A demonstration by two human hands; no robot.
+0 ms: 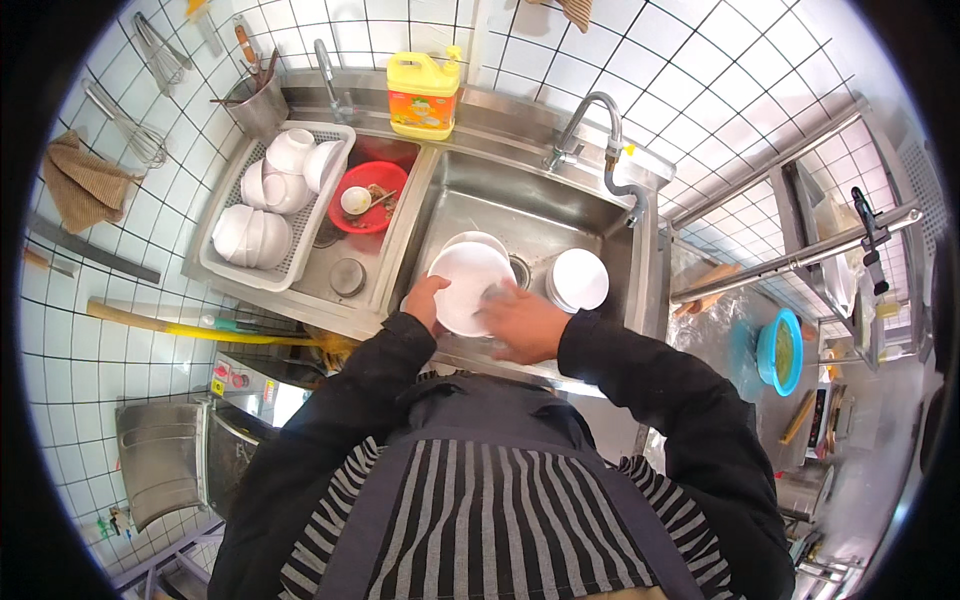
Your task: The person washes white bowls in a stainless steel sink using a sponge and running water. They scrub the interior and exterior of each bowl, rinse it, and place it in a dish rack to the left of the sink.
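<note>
Over the near part of the right sink basin (pixel 480 180), my left hand (pixel 425 302) grips the left rim of a white bowl (pixel 465 270), tilted with its inside toward me. My right hand (pixel 527 322) is at the bowl's right side, its fingers bent and partly blurred. A small grey thing shows under those fingertips; its kind is too smeared to make out. Another white dish (pixel 478 239) shows just behind the held bowl. To the right, a stack of white bowls (pixel 580 280) stands in the basin.
Left of the basin are a grey draining basket (pixel 290 277) of white bowls and a red basin (pixel 347 216) with scraps and a small white cup. A yellow detergent jug (pixel 422 95) stands behind, between two faucets. A metal rack (pixel 800 260) and blue bowl (pixel 781 352) are at right.
</note>
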